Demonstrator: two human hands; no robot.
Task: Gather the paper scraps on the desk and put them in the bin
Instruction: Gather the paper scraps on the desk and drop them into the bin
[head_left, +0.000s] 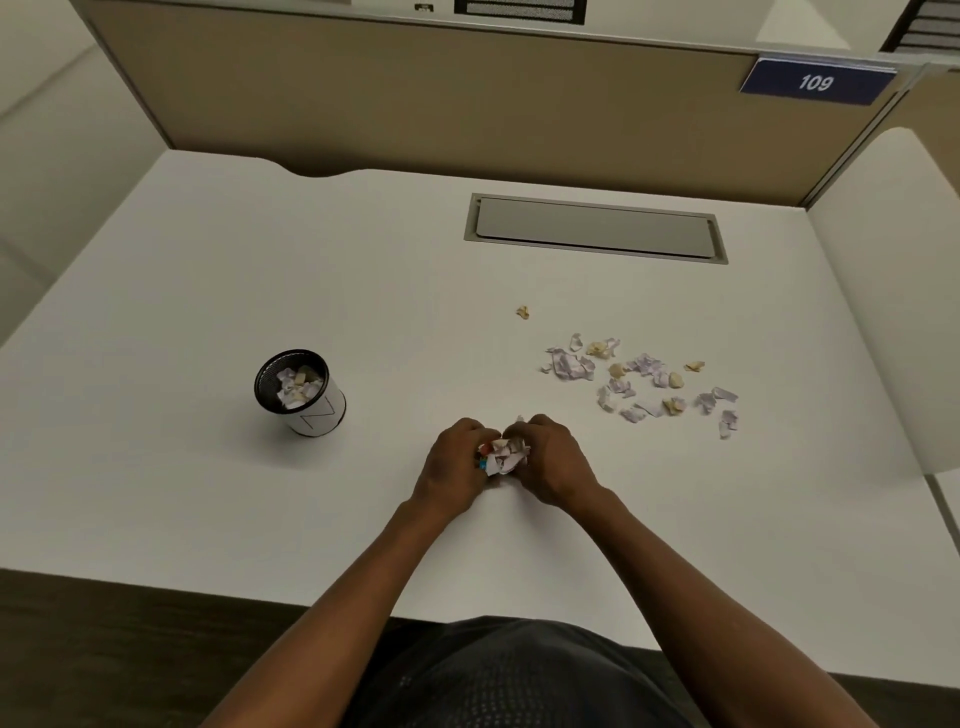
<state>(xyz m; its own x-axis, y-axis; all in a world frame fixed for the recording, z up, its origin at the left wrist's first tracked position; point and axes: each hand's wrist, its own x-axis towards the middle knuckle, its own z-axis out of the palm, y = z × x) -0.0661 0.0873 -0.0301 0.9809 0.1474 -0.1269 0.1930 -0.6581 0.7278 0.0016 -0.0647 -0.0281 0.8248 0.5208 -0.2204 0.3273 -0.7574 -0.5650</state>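
Note:
My left hand (453, 463) and my right hand (551, 461) are cupped together on the white desk (208, 519), both closed around a bunch of paper scraps (505, 455). To the right lies a loose scatter of pale purple and cream paper scraps (644, 382), with one lone cream scrap (522, 312) further back. The bin (300, 392), a small black mesh cup with a white wrap, stands upright to the left of my hands and holds several scraps.
A grey cable hatch (595, 228) is set flush into the desk at the back. A tan partition (415, 98) walls the far edge, with a blue "109" plate (816, 82) at its right. The desk's front edge runs just before my torso.

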